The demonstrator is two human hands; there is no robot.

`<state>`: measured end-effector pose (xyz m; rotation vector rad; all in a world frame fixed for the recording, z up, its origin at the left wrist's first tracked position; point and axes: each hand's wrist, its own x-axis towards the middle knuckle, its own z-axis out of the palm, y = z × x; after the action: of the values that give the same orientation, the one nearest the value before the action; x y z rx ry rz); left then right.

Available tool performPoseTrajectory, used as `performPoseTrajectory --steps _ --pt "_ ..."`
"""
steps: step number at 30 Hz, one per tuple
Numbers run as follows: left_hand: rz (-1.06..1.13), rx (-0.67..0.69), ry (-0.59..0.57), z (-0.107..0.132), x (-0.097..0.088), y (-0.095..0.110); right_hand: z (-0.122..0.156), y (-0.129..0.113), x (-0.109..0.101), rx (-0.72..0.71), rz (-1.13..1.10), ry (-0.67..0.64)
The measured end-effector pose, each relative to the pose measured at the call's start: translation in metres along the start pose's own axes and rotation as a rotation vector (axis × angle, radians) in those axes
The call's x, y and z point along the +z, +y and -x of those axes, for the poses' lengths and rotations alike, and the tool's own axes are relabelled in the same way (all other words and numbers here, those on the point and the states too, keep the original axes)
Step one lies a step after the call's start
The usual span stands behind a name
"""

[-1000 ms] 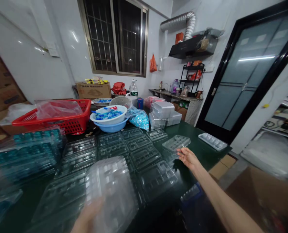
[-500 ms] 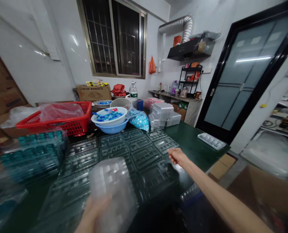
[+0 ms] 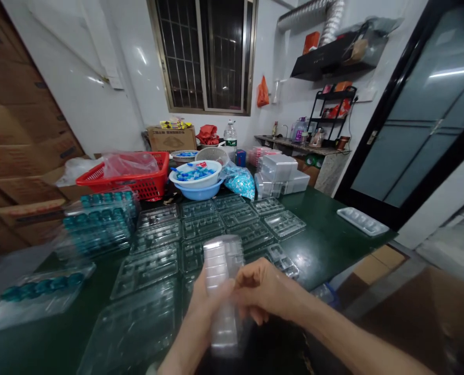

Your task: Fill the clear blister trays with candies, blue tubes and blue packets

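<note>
A room with a dark green table spread with clear plastic trays.

At lower centre, the left hand and right hand grip a ribbed, upright tray narrowly between them. A red basket sits beyond, with cartons at far left.

Both bare arms reach forward and meet low in the middle of the view, the hands close together but not clearly touching. The left forearm rises steeply from the bottom edge, and the left hand stands upright, curled in a firm grip. The right forearm runs in low from the lower right, almost level. The right hand lies knuckles up and turned inward, its fingers bent loosely toward the left hand
</note>
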<state>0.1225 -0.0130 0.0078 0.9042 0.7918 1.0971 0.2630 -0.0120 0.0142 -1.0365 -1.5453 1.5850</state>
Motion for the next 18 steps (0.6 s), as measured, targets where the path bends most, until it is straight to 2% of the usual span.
performPoseTrajectory --steps 2,4,6,8,10,12,15,18 --pt "-0.007 -0.010 0.027 0.001 0.001 -0.001 0.001 0.002 0.004 -0.011 0.006 0.011" --pt "-0.002 -0.041 0.108 0.001 -0.002 -0.003 0.005 0.000 0.009 -0.065 0.014 0.065" --pt "0.049 -0.100 0.203 -0.002 -0.011 -0.006 0.012 -0.005 0.009 -0.142 0.026 0.138" --pt "0.152 -0.182 0.250 -0.008 -0.027 -0.008 0.024 -0.010 -0.003 -0.206 0.002 0.230" --pt "0.235 -0.261 0.263 -0.015 -0.046 -0.008 0.041 -0.010 -0.031 -0.245 -0.112 0.354" --pt "0.278 -0.279 0.297 -0.022 -0.062 -0.007 0.062 0.000 -0.069 -0.279 -0.276 0.509" --pt "0.300 -0.248 0.357 -0.026 -0.072 -0.006 0.092 0.036 -0.129 -0.253 -0.434 0.741" --pt "0.305 -0.280 0.352 -0.027 -0.070 -0.011 0.106 0.084 -0.170 -0.138 -0.535 0.915"
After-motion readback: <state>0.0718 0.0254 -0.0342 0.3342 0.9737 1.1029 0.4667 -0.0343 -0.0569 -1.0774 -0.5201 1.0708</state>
